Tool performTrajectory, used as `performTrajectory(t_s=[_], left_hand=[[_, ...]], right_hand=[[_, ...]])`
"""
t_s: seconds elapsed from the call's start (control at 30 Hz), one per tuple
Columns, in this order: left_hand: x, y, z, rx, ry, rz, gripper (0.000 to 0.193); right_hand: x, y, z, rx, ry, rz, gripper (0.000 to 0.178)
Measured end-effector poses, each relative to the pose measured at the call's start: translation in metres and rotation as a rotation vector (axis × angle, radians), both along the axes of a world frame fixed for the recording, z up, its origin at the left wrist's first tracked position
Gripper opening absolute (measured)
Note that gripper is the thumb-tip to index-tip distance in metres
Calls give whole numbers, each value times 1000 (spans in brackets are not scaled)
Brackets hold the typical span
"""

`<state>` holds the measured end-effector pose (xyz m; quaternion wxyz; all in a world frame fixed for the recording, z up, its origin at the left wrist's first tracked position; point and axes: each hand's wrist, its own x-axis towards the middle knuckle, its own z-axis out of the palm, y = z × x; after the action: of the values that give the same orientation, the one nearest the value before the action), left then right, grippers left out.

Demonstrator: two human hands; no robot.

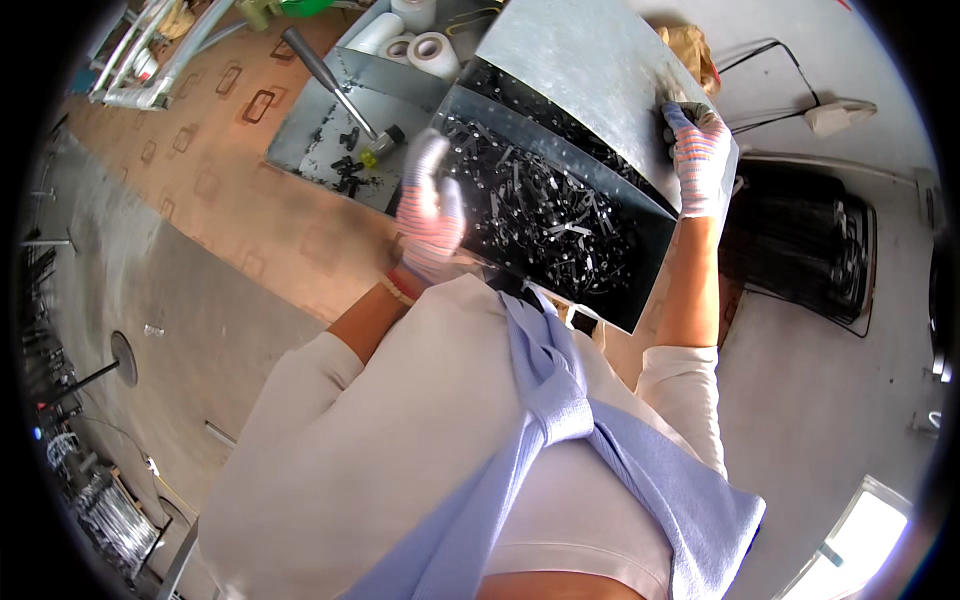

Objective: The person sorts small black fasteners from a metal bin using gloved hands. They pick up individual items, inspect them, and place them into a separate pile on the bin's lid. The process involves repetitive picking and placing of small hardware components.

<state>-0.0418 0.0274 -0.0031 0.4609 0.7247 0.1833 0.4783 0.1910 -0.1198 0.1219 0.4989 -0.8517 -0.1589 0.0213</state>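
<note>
Both of my hands wear white gloves with orange-red and bluish stripes. My left hand [430, 215], slightly blurred, is open at the left edge of a metal bin [655, 270], thumb and fingers apart. Many small black and metallic parts [545, 205] fill the bin. My right hand [700, 150] is closed, its fingers curled at the right side of a grey metal surface [590, 60]. Something dark shows at those fingertips, too small to name. Left of my left hand, a hammer [345, 100] with a dark grip and yellow-green face leans in a shallow metal tray [300, 135].
Several black pieces [350, 175] lie in the tray. White rolls [432, 53] stand in a compartment behind it. A brown bag [690, 50] sits beyond the metal surface. On the right are stacked black items [800, 240]. A round-based stand [123, 358] is at far left.
</note>
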Motion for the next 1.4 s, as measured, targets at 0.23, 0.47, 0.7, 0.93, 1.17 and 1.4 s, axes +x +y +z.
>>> performTrajectory(t_s=[0.23,0.47,0.7,0.93,1.17,1.4], left_hand=[[-19,53,27,-442,-250,75,34],[-24,74,24,-393,-130,113,26],[-28,63,5,-431,-27,64,25],[-18,55,1,-368,61,40,19],[-18,63,-12,-391,118,-7,19],[-23,58,1,-221,342,-124,22]], right_hand=[[-56,-33,-7,-34,140,-122,13],[-86,-58,-36,8,211,-186,13],[-93,-103,-50,56,324,-373,13],[-113,-123,-52,18,326,-416,11],[-123,-98,-68,72,333,-106,8],[-139,-43,-83,-82,74,33,8]])
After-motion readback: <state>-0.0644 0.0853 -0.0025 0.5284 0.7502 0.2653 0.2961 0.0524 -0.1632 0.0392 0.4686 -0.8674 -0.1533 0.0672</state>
